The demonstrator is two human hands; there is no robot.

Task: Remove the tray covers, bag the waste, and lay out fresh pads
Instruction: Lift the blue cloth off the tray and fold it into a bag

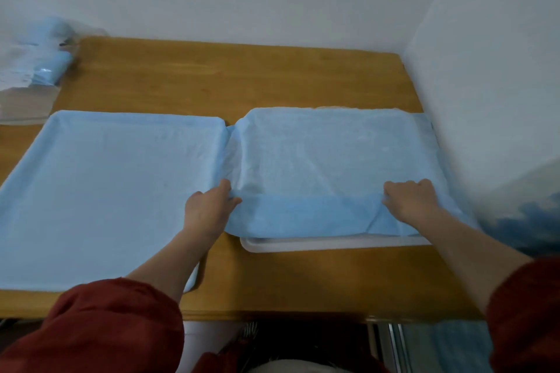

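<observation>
Two white trays lie side by side on a wooden table, each under a light blue cover. The left cover (103, 191) lies flat and hides nearly all of its tray. The right cover (333, 154) has its near edge folded back, baring the right tray's white front rim (318, 245). My left hand (209, 209) pinches that folded edge at its left end. At the right end of the fold, my right hand (410, 200) grips the cover with curled fingers. Both forearms reach in from red sleeves.
A clear plastic bag (33, 70) holding folded blue pads lies at the table's back left corner. White walls close the back and right sides. Another clear bag with something dark blue (521, 212) sits at the right edge. Bare wood (227, 79) lies behind the trays.
</observation>
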